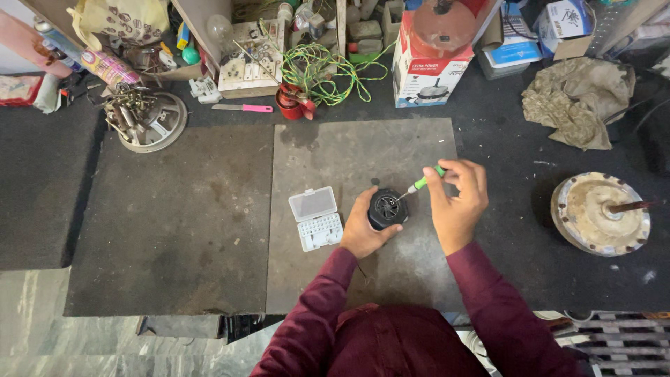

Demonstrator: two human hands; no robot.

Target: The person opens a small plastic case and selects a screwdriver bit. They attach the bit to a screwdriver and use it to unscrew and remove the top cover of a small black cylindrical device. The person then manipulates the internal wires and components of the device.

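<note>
The left hand (364,230) is wrapped around a small black motor housing (386,209), which stands on the grey work mat (328,150) near the middle of the bench. The right hand (457,202) pinches a green-handled precision screwdriver (421,183) between thumb and fingers; the shaft slants down and left, and its tip meets the top face of the housing. Whether the tip is seated in a screw head is too small to tell.

For clean work at this step, judged from the pose:
- Keep the left-hand grip firm so the housing cannot rotate against the mat.
- Bring the driver closer to upright over the fastener; a slanted shaft tends to cam out and strip a small head.
- Press down lightly along the shaft and turn with the fingertips only.
- Place any freed screw in the open white bit case (316,218), which lies just left of the housing, lid folded back.

A round metal motor cover (600,213) with a rusted shaft sits well apart at the right edge of the bench; a pink-handled knife (243,107) lies beyond the mat.
</note>
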